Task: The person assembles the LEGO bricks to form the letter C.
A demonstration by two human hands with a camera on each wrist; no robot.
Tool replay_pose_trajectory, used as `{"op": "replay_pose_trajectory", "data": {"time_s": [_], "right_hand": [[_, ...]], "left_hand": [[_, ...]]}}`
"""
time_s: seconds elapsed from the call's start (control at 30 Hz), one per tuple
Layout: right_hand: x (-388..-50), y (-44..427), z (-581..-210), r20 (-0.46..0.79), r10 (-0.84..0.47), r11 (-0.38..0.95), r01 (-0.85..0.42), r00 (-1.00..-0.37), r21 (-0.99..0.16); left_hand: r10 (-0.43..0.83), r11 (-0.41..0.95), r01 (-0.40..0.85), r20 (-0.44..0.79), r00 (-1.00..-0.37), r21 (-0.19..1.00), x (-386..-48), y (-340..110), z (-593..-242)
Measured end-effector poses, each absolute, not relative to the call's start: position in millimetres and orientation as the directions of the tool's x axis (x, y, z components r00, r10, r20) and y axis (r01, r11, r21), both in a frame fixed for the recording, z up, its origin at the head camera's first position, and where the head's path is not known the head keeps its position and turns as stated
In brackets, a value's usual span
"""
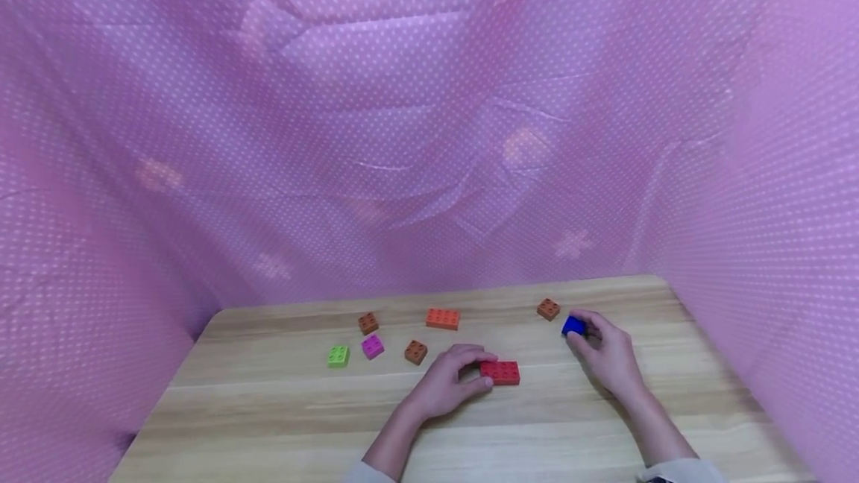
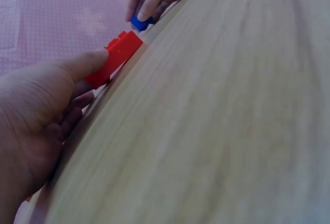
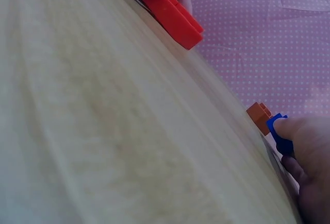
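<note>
My left hand (image 1: pixel 448 386) grips the left end of a long red brick (image 1: pixel 503 373) between thumb and fingers, low over the wooden table. In the left wrist view the thumb presses the near side of the red brick (image 2: pixel 116 59). Off to the right, my right hand (image 1: pixel 609 352) pinches a small blue brick (image 1: pixel 573 326) at its right side. The right wrist view shows the thumb on the blue brick (image 3: pixel 281 134); most of the other fingers are hidden. Just beyond the blue brick lies a brown brick (image 1: pixel 548 309).
An orange brick (image 1: pixel 443 318) lies at the back middle of the table (image 1: pixel 268 423). Left of it are two more brown bricks (image 1: pixel 367 323), a magenta brick (image 1: pixel 372 346) and a lime green brick (image 1: pixel 338 356). Pink dotted cloth (image 1: pixel 403 133) hangs behind and on both sides.
</note>
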State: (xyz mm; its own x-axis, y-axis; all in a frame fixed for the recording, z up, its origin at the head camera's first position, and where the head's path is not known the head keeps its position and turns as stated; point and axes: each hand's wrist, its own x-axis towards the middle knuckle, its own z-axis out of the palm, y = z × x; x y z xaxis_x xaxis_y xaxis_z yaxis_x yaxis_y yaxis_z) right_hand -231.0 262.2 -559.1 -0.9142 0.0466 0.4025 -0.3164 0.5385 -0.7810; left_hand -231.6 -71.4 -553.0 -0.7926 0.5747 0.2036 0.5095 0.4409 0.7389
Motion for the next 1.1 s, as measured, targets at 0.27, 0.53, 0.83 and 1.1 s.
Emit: {"op": "replay_pose_trajectory", "data": {"time_s": [0.27,0.53,0.83,1.1], "right_hand": [[-222.7,253.7,-557.0,0.461,0.027,0.475,-0.394,-0.887,-0.787],[-213.0,233.2,-558.9,0.46,-0.039,0.278,-0.452,-0.887,-0.847],[-204.1,220.2,-557.5,0.459,-0.136,0.165,-0.477,-0.878,-0.863],[-194.4,224.2,-556.3,0.395,-0.24,0.132,-0.433,-0.887,-0.892]], "left_hand": [[0.575,0.421,0.504,0.208,-0.791,0.754,-230.7,-73.3,-553.3],[0.579,0.372,0.536,0.262,-0.772,0.758,-232.7,-73.9,-555.2],[0.574,0.407,0.534,0.248,-0.781,0.741,-231.5,-68.9,-552.9],[0.538,0.426,0.511,0.245,-0.807,0.747,-215.7,-55.4,-550.4]]}}
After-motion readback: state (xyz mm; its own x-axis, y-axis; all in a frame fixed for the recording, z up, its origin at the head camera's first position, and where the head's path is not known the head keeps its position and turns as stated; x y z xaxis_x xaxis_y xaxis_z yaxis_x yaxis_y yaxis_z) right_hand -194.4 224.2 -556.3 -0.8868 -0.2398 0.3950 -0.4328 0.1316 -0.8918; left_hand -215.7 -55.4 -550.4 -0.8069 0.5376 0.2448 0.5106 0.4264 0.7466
